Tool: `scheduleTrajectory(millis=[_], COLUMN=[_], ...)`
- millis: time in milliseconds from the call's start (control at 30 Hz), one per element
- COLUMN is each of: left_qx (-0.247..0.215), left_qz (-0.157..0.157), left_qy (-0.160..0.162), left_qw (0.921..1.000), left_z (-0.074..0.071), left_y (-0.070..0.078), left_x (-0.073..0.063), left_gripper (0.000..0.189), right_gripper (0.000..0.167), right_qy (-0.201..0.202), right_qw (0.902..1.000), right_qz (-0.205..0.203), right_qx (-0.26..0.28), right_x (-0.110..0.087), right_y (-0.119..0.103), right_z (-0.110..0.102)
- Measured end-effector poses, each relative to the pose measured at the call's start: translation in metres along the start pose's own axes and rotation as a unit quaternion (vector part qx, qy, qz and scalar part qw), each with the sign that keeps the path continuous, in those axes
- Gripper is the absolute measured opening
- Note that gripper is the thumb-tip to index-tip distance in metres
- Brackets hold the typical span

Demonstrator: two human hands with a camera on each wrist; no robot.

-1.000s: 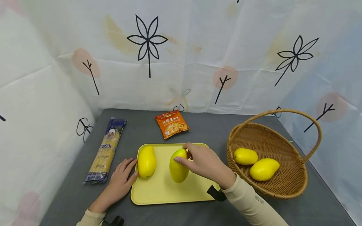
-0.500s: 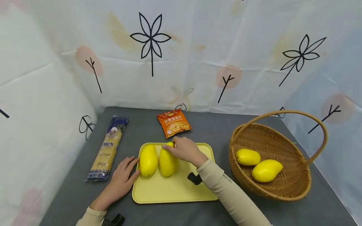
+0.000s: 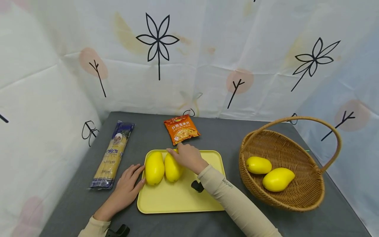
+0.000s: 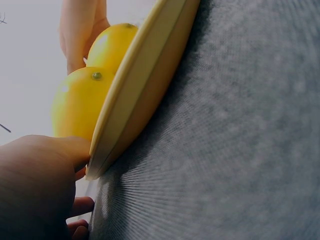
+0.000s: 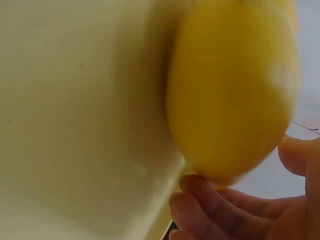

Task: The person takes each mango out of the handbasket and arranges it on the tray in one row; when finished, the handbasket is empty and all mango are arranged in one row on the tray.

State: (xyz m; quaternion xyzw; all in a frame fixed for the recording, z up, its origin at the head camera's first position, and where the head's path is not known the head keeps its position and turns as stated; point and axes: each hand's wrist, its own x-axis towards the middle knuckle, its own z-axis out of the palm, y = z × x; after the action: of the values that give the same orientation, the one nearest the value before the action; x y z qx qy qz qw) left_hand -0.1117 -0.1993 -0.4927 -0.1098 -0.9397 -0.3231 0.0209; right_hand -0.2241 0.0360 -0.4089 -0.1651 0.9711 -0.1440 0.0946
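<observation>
Fingers (image 5: 227, 207) of our right hand (image 3: 189, 157) curl loosely round the far end of the right mango (image 3: 172, 170) on the tray (image 3: 180, 201); our relaxed left hand (image 3: 128, 185) touches the tray. Uneven release could roll that rounded fruit.

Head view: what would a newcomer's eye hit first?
Probably the two yellow mangoes side by side on the left part of the pale yellow tray, with the right hand gripping one by its far end. Next, the wicker basket right of the tray, holding two more mangoes. Then the orange packet beyond the tray.
</observation>
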Motion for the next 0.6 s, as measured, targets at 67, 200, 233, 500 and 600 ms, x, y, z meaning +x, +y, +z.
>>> scheduleTrajectory(millis=[67, 200, 233, 500, 600], left_qx=[0.001, 0.002, 0.002, -0.003, -0.006], left_qz=[0.000, 0.001, 0.001, -0.002, -0.011], left_qy=[0.000, -0.001, -0.001, 0.003, -0.001], left_qw=[1.0000, 1.0000, 1.0000, 1.0000, 0.9999], left_z=[0.000, 0.001, 0.001, 0.001, 0.001], left_y=[-0.001, -0.002, -0.002, -0.001, -0.001], left_x=[0.000, 0.000, 0.000, 0.001, 0.001], left_gripper=[0.054, 0.054, 0.054, 0.053, 0.055], right_gripper=[0.058, 0.062, 0.064, 0.080, 0.078], right_qy=[-0.004, -0.009, -0.011, -0.060, -0.061], right_qw=[1.0000, 0.9996, 0.9994, 0.9926, 0.9917], right_qz=[-0.002, -0.003, -0.003, -0.053, -0.079], right_qx=[0.006, 0.025, 0.033, 0.092, 0.081], right_x=[-0.001, -0.012, -0.016, -0.051, -0.059], right_y=[0.000, 0.003, 0.004, 0.003, 0.001], right_z=[0.000, -0.005, -0.007, -0.013, -0.008])
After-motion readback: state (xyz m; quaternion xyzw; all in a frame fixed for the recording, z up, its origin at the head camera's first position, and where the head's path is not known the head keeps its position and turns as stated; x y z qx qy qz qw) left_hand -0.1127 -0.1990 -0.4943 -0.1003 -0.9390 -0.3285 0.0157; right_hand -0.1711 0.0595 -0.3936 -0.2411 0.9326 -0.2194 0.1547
